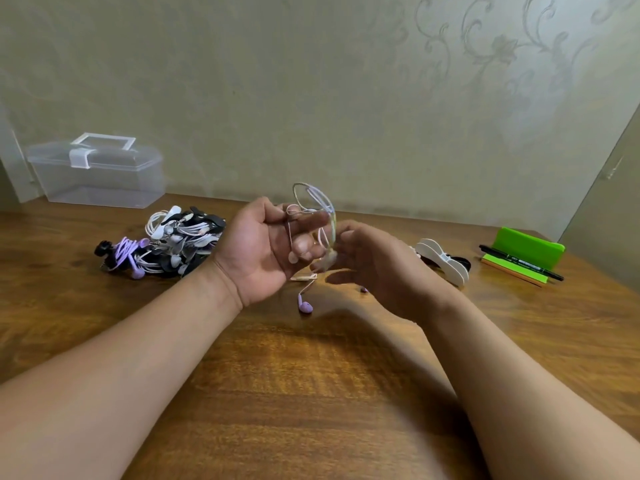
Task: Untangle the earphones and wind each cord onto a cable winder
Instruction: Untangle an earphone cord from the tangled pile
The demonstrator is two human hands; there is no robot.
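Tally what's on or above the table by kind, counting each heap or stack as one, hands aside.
Clear box: 1
Heap of wound earphones: 1
Loose lilac earphones: 1
White winder stack: 1
Black cord behind winders: 1
Black marker: 1
Green stand: 1
Total: 7

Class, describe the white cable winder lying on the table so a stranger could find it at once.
On the wooden table, go to the right side, where a green stand holds a black pen. Just left of it lies the white cable winder, flat and pinched at the waist, apart from the heap of earphones at the left.
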